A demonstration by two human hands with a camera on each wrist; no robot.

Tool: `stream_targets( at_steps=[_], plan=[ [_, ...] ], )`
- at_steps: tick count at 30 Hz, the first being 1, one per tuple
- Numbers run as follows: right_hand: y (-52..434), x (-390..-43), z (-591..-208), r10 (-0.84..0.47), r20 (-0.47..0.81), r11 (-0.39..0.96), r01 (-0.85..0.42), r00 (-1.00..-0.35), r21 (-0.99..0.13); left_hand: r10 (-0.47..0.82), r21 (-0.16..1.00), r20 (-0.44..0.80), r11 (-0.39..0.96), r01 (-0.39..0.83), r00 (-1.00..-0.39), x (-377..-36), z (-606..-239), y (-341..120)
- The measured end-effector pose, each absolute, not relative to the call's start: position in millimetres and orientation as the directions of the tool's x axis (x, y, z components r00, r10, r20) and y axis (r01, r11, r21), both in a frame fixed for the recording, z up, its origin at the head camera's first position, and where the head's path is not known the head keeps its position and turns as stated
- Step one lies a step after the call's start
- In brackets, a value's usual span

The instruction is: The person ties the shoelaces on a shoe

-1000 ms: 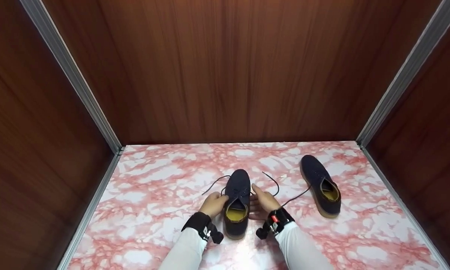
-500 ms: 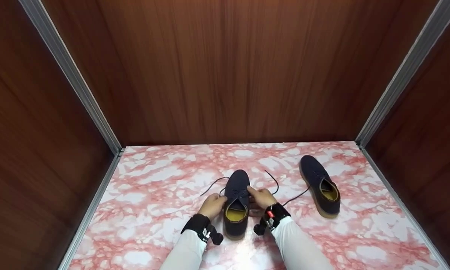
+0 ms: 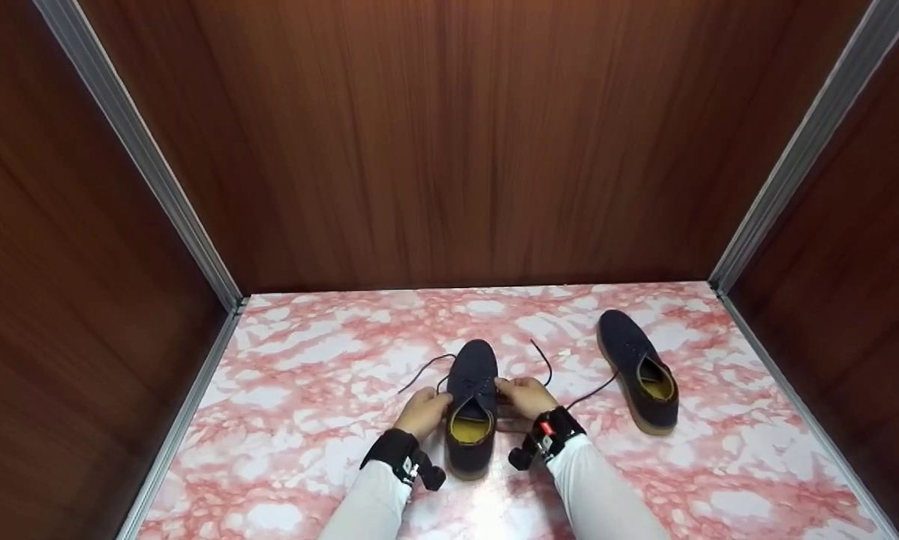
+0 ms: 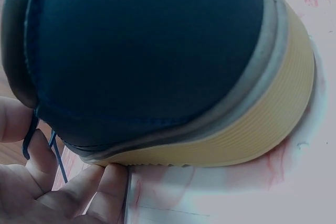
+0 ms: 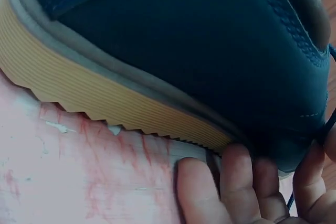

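A dark navy shoe (image 3: 473, 364) with a yellow insole stands on the pink-and-white surface, toe pointing away from me. My left hand (image 3: 422, 412) is at its left side, pinching the shoelace (image 4: 31, 136) between thumb and forefinger; its other fingers reach the ribbed tan sole (image 4: 220, 148). On the opposite side my right hand (image 3: 526, 397) pinches the shoelace (image 5: 331, 121) with thumb and forefinger, its remaining fingers curled by the sole's lower edge. Loose lace ends curve out beyond both hands.
A matching navy shoe (image 3: 637, 367) rests tilted to the right, with a lace (image 3: 593, 391) trailing left toward my right wrist. Brown wood-grain panels (image 3: 449, 150) enclose the back and both sides, joined by grey metal posts (image 3: 149, 150).
My right hand has gone from open fingers beside the shoe to a pinch on the lace at its edge. The left hand stays nearly in place.
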State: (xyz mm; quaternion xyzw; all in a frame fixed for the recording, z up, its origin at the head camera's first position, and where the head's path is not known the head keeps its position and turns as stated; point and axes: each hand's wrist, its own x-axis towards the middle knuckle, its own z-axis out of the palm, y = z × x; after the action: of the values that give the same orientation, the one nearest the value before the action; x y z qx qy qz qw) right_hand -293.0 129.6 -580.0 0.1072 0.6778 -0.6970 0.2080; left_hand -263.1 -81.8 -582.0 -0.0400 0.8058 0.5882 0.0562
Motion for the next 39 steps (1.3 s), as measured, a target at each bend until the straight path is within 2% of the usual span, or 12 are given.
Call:
stream_targets(
  at_steps=[9,16,21,25,28,33,36,39],
  plan=[
    [134,-296,-578,-0.148,-0.413,0.029,0.413,-0.899,-0.910,0.005,0.951,-0.169,0.263,-0.162,-0.986,-266,-584,-82],
    [140,-300,-579,-0.079,-0.265,0.272,0.235,-0.961,-0.933,0.019,0.968,-0.199,0.163,-0.193,-0.980,-268,-584,-83],
    [139,-303,-578,-0.017,-0.189,0.296,0.176,-0.982,-0.939,-0.031,0.961,-0.187,0.203,-0.189,-0.982,-266,-582,-84],
    [138,-303,-573,0.019,-0.202,0.220,0.201,-0.979,-0.955,-0.061,0.956,-0.174,0.229,-0.184,-0.983,-265,-578,-85],
    [140,-304,-564,-0.020,-0.235,0.202,0.227,-0.972,-0.953,-0.066,0.963,-0.182,0.191,-0.192,-0.981,-266,-575,-86],
    [146,-303,-549,-0.079,-0.180,0.375,0.137,-0.981,-0.917,-0.089,0.980,-0.145,0.125,-0.156,-0.985,-268,-569,-89],
    [148,-302,-542,-0.101,-0.146,0.422,0.090,-0.984,-0.902,-0.115,0.977,-0.071,0.194,-0.093,-0.991,-270,-565,-91],
    [150,-301,-538,-0.122,-0.161,0.362,0.107,-0.979,-0.926,-0.133,0.964,-0.019,0.262,-0.053,-0.991,-273,-561,-91]
  ],
)
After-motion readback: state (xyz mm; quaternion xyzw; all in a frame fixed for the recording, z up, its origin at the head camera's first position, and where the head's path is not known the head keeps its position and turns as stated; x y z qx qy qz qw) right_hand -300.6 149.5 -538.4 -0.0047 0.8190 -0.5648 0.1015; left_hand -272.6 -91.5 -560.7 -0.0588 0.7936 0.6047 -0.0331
